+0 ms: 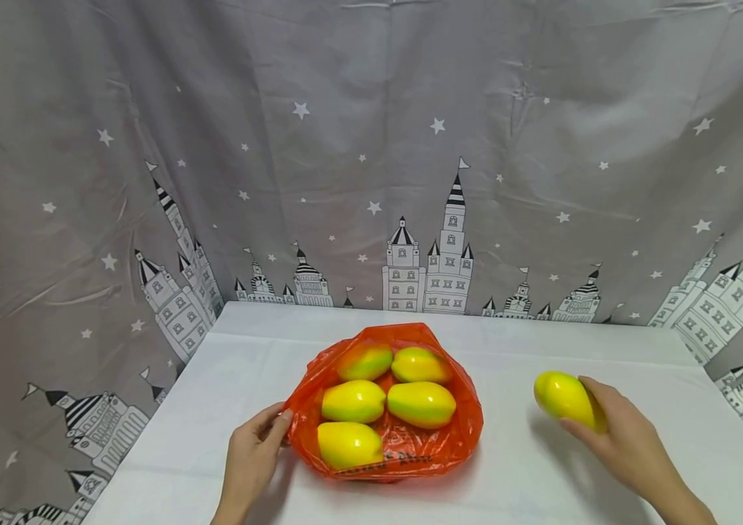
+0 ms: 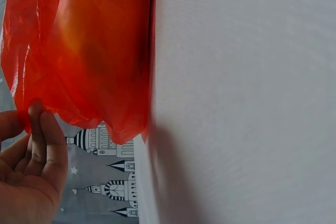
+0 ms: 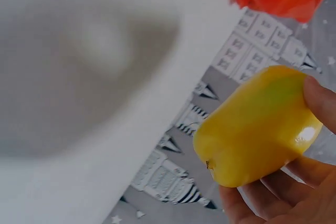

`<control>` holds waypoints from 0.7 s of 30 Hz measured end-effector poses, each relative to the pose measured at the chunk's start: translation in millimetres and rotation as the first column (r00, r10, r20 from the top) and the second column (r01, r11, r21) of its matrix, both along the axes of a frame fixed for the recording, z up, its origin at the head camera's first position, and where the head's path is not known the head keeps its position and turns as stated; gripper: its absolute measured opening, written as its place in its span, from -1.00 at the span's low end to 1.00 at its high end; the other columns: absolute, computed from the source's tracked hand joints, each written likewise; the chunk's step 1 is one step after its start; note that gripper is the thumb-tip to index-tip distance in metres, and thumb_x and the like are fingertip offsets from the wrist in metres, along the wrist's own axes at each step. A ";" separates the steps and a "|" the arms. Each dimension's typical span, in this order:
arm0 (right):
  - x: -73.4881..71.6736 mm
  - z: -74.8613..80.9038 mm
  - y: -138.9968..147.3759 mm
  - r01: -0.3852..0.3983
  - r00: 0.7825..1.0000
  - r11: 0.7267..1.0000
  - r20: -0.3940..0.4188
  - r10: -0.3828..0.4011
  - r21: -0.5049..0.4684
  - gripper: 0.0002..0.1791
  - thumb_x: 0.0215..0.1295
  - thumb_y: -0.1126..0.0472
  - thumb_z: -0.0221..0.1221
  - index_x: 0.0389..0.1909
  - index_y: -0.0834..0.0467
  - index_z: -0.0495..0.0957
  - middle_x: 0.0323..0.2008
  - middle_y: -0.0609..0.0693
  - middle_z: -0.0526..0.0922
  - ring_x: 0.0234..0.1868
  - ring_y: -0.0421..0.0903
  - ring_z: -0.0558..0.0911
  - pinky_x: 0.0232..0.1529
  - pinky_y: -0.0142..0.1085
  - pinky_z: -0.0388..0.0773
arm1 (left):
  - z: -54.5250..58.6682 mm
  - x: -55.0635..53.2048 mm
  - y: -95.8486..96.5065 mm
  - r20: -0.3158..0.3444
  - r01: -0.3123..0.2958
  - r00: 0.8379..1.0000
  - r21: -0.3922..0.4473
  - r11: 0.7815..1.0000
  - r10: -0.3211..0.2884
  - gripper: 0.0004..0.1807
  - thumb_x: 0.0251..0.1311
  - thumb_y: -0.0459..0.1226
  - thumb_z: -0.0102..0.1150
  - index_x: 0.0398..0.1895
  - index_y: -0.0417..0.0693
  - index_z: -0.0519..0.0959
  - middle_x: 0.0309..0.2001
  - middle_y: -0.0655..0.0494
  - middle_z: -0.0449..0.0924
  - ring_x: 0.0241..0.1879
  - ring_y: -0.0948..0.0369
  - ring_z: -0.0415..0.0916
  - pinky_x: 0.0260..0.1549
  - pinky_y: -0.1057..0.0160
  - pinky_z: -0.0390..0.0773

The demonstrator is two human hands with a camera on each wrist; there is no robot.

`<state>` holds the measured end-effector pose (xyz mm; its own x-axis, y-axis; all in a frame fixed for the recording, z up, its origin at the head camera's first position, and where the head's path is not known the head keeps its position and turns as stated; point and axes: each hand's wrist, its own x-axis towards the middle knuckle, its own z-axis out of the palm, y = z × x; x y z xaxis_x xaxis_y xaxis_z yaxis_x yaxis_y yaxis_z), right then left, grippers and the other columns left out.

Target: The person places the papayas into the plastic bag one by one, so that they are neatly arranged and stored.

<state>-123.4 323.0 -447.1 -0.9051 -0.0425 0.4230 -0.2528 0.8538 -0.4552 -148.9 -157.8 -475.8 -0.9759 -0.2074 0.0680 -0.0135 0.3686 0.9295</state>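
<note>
A red plastic bag (image 1: pixel 404 467) stands with its mouth wide on the white table, several yellow-green mangoes (image 1: pixel 421 405) lying inside it. My left hand (image 1: pixel 254 452) pinches the bag's left rim between thumb and fingers; in the left wrist view, the fingertips (image 2: pixel 35 109) grip the thin red film. To the right of the bag, my right hand (image 1: pixel 627 437) holds another mango (image 1: pixel 564 397) above the table, its shadow falling below. From the right wrist, this mango (image 3: pixel 257 129) shows its stem end, with thumb and fingers wrapped around its other end.
The white table (image 1: pixel 515 488) carries the bag near its middle. A grey curtain (image 1: pixel 345 87) printed with castles and stars hangs behind the table and along both sides. Dark lettering marks the bag's front.
</note>
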 end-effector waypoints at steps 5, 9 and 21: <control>4.8 8.0 -14.4 -0.015 1.000 1.000 0.008 0.015 0.001 -0.28 0.06 0.11 0.48 0.20 0.32 0.44 0.03 0.26 0.58 -0.01 0.21 0.55 -0.07 0.14 0.44 | -0.4 0.4 0.6 -0.003 -0.002 1.000 0.007 1.000 0.002 -0.60 0.42 -0.23 0.12 0.12 -0.41 0.55 -0.27 -0.09 0.69 -0.44 0.23 0.62 -0.39 0.38 0.65; 8.0 14.2 -24.7 -0.023 0.999 1.000 0.033 0.023 -0.002 -0.27 0.08 0.06 0.47 0.23 0.28 0.44 0.05 0.20 0.59 0.00 0.17 0.55 -0.05 0.14 0.45 | -1.0 0.5 0.9 -0.006 -0.002 1.000 0.013 1.000 0.002 -0.61 0.42 -0.25 0.12 0.12 -0.41 0.55 -0.26 -0.10 0.69 -0.43 0.23 0.62 -0.38 0.38 0.65; 13.5 28.1 -52.8 -0.069 0.997 0.997 0.046 0.068 0.019 -0.30 0.14 -0.06 0.42 0.23 0.19 0.46 0.05 0.03 0.61 -0.01 0.01 0.57 -0.03 0.09 0.53 | -3.1 1.2 -0.8 -0.032 0.010 0.999 0.002 1.000 -0.010 -0.60 0.43 -0.23 0.12 0.12 -0.42 0.54 -0.27 -0.08 0.68 -0.44 0.26 0.61 -0.40 0.39 0.64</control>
